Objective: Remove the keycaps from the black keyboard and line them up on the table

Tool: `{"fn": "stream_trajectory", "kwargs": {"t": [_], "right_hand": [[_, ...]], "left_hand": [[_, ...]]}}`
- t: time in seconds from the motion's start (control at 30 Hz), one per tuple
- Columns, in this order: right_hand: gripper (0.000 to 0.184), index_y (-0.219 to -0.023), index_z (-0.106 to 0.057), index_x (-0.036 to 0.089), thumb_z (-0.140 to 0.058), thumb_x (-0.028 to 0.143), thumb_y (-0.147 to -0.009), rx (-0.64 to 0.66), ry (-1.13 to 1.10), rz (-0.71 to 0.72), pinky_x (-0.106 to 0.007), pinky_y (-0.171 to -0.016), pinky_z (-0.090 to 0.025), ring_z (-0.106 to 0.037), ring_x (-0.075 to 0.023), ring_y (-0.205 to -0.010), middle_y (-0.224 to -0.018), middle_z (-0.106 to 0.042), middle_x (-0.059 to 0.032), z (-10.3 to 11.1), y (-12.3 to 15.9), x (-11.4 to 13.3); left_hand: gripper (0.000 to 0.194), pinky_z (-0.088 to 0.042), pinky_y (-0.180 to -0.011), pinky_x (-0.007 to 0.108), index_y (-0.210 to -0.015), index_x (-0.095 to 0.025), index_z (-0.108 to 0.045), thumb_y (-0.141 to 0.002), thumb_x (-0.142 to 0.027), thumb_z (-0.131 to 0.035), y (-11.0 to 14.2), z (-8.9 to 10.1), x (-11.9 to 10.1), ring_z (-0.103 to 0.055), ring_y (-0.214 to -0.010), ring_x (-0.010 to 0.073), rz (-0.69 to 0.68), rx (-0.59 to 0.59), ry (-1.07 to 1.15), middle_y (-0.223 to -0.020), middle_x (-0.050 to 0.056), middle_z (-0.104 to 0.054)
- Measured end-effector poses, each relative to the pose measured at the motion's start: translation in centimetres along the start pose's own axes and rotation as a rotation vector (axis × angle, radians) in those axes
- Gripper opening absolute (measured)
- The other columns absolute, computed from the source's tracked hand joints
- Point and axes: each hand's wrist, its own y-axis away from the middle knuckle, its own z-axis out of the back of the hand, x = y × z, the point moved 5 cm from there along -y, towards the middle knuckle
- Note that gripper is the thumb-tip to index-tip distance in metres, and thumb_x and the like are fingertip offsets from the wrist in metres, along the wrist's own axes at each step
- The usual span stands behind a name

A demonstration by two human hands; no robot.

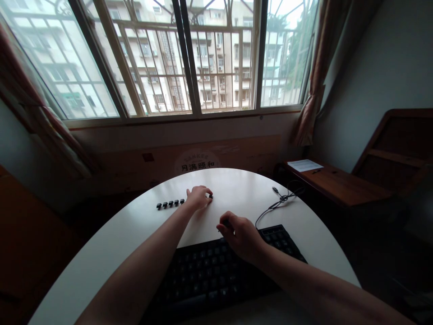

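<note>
Pinching a key (211, 196), my left grip (199, 197) sits right of the key row (171, 203); I can't read my right grip (242, 233).

Black rectangular plastic keyboard (206, 266), six o'clock: left end hidden behind bare left forearm (145, 253), legends too small. Bare right hand (241, 232), five o'clock: curled fingers hide grip.
</note>
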Motion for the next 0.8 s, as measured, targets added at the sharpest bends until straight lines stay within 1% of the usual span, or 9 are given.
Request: {"fn": "stream_trajectory", "kwargs": {"t": [0.13, 0.4, 0.63, 0.8], "right_hand": [[0.017, -0.092, -0.056, 0.022, -0.051, 0.038, -0.094, 0.001, -0.009, -0.003, -0.022, -0.058, -0.039, -0.053, -0.0129, -0.056, -0.067, -0.062, 0.0015, 0.0, 0.0, 0.1], [0.018, -0.091, -0.055, 0.021, -0.05, 0.039, -0.094, -0.002, 0.005, -0.015, -0.022, -0.057, -0.038, -0.051, -0.0128, -0.055, -0.065, -0.059, 0.0024, 0.0, 0.0, 0.1], [0.018, -0.093, -0.055, 0.022, -0.05, 0.039, -0.095, -0.006, 0.008, -0.012, -0.023, -0.059, -0.039, -0.053, -0.0132, -0.056, -0.067, -0.062, 0.0012, 0.0, 0.0, -0.2], [0.018, -0.093, -0.056, 0.021, -0.05, 0.038, -0.094, -0.012, 0.005, -0.018, -0.022, -0.058, -0.039, -0.053, -0.0129, -0.056, -0.068, -0.063, 0.0007, 0.0, 0.0, -0.3]], "left_hand": [[0.025, -0.024, -0.104, 0.068, -0.102, -0.032, -0.071, -0.077, -0.035, -0.067, 0.1, -0.2, 0.4, -0.049, -0.12, 0.0329, 0.01, -0.002, 0.021, -0.127, 0.005, -0.062], [0.017, -0.025, -0.105, 0.065, -0.093, -0.03, -0.073, -0.079, -0.034, -0.064, 0.3, -0.4, 0.6, -0.053, -0.116, 0.0319, 0.017, -0.026, 0.032, -0.121, 0.004, -0.065], [0.019, -0.03, -0.103, 0.061, -0.095, -0.03, -0.073, -0.079, -0.035, -0.065, 0.2, -0.6, 1.0, -0.053, -0.116, 0.031, 0.022, -0.036, 0.044, -0.125, 0.005, -0.063], [0.018, -0.027, -0.106, 0.061, -0.094, -0.029, -0.072, -0.078, -0.034, -0.065, 0.1, -0.9, 1.2, -0.053, -0.117, 0.031, 0.025, -0.038, 0.07, -0.125, 0.004, -0.064]]}}
